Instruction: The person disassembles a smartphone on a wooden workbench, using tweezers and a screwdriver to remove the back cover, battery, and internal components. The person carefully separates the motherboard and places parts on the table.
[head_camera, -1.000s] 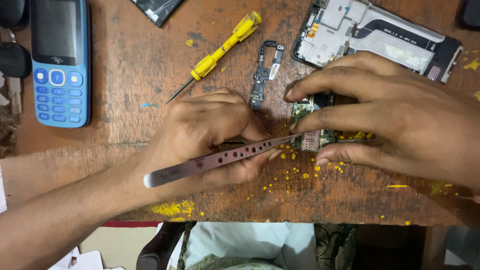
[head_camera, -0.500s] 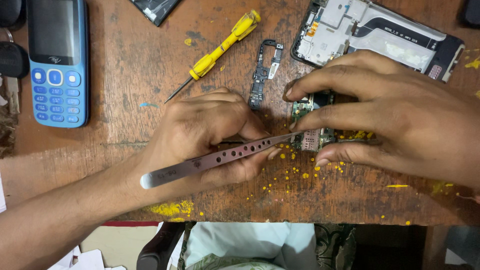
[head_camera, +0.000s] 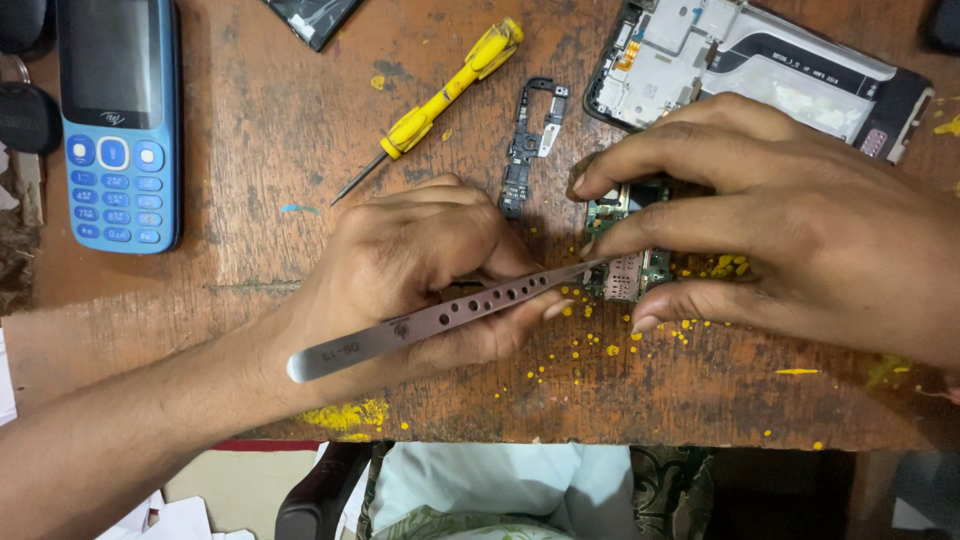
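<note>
Green circuit board (head_camera: 628, 262), small and rectangular with silver shielding, lying on the worn brown wooden table (head_camera: 250, 150) near its front edge, pinned under the right hand (head_camera: 770, 235). Right hand curling down over it, fingers bent, fingertips pressing along the board's top and lower edges, thumb tucked just below. Left hand (head_camera: 420, 265) closing around long silver metal tweezers (head_camera: 440, 320) with a row of round holes, gripping them mid-length, tips touching the board's left edge. Lying just above the hands: narrow black frame piece (head_camera: 528, 145), yellow-handled screwdriver (head_camera: 440, 95) slanting toward the left hand, opened phone chassis (head_camera: 760, 60) with white and grey inner plates at the upper right. Resting well apart at the far left: blue keypad phone (head_camera: 120, 120). Scattering around the board and along the table edge: yellow crumbs (head_camera: 600, 350).
</note>
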